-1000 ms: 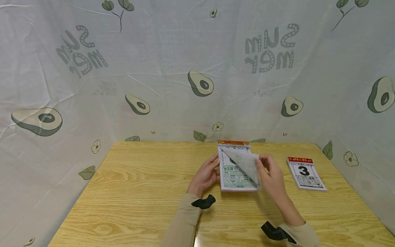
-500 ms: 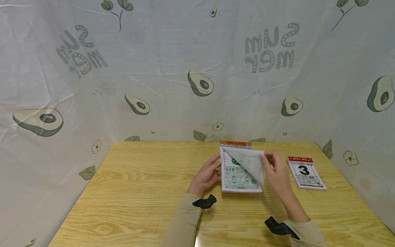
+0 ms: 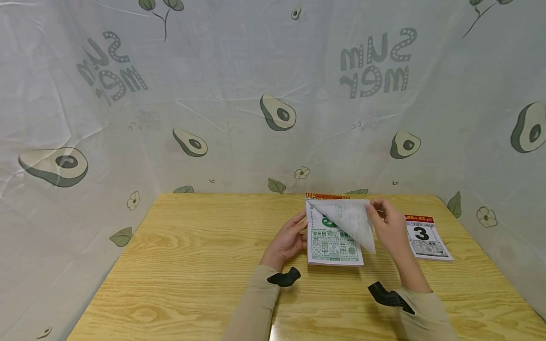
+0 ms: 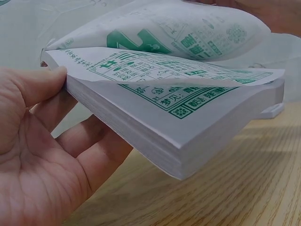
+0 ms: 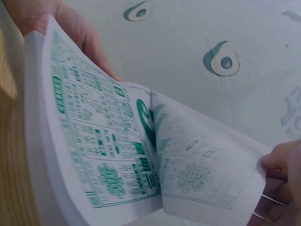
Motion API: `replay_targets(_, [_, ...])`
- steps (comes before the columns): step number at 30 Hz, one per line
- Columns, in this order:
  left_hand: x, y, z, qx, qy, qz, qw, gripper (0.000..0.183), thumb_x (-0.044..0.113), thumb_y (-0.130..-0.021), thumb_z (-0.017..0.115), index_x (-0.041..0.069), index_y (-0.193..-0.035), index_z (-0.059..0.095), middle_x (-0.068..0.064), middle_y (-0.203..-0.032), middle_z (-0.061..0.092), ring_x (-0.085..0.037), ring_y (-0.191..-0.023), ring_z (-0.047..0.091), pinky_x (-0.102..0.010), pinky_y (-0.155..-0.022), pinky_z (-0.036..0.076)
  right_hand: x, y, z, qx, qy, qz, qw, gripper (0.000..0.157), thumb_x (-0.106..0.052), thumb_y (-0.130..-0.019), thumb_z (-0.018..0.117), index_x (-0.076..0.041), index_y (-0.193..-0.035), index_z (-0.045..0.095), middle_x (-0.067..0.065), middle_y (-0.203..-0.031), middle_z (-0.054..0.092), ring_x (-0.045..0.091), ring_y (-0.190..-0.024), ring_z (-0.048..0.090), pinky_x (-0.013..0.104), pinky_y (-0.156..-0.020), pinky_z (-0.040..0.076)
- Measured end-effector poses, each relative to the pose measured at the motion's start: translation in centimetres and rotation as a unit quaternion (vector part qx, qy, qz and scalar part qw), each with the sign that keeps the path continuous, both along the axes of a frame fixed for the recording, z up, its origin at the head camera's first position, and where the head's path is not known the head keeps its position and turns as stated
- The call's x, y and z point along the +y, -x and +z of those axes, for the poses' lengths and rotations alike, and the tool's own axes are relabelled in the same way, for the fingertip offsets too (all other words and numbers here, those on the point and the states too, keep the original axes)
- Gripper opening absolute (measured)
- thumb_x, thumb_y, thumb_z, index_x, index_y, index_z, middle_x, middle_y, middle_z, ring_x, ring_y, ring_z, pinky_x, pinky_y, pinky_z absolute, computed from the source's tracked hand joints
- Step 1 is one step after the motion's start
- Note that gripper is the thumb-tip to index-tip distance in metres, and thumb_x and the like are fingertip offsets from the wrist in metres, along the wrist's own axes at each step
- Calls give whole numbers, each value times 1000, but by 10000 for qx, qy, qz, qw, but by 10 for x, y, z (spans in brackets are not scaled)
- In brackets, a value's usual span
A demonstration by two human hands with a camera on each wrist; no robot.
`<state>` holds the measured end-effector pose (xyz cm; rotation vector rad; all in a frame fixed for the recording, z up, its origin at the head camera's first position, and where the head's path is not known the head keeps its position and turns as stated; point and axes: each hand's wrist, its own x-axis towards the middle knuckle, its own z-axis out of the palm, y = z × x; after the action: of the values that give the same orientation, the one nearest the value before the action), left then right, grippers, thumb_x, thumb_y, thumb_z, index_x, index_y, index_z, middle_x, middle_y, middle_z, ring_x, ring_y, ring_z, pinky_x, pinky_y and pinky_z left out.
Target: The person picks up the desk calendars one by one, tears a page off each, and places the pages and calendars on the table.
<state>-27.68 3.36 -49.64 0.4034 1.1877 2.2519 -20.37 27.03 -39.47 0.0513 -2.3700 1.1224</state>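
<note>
A thick tear-off calendar (image 3: pixel 334 248) with green print and a red-and-yellow striped header is tilted up off the wooden table. My left hand (image 3: pixel 286 240) grips its left edge; in the left wrist view the thumb (image 4: pixel 44 84) lies on top and the other fingers are underneath. From the lower right, the top sheet (image 3: pixel 346 217) is folded back diagonally, its pale reverse showing. My right hand (image 3: pixel 390 229) pinches that sheet's edge, and the right wrist view shows the sheet (image 5: pixel 207 165) stretched away from the pad (image 5: pixel 94 122). Its upper-left part still meets the pad near the header.
A smaller calendar (image 3: pixel 426 239) with a red header and a black 3 lies to the right, partly behind my right hand. The wooden table (image 3: pixel 192 255) ends at a pale curtain (image 3: pixel 239 156) printed with avocados.
My right hand has moved right and away from me, pulling the sheet further back across the pad. The calendar has shifted slightly right; my left hand keeps its hold.
</note>
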Motion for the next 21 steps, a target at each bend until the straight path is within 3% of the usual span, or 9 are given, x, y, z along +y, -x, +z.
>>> replay_targets(5, [0,1,-1,4,-47,-15,10000,45,22,-106,39,29,-151,37,5,-114,67,-13,-84,72,-34,-67,57,4,9,2,-202,-16,-91,9998,34,-26,-102,50,4,-115,59,22,-111,64,-22,-86,42,1,-76,37])
replay_targets(21, [-1,1,-1,15,-58,29,10000,46,19,-106,39,25,-151,37,5,-110,68,-12,-82,71,-32,-66,56,11,31,8,-260,-119,-146,9995,32,-27,-101,51,2,-112,60,19,-107,63,-4,-87,45,11,-73,38])
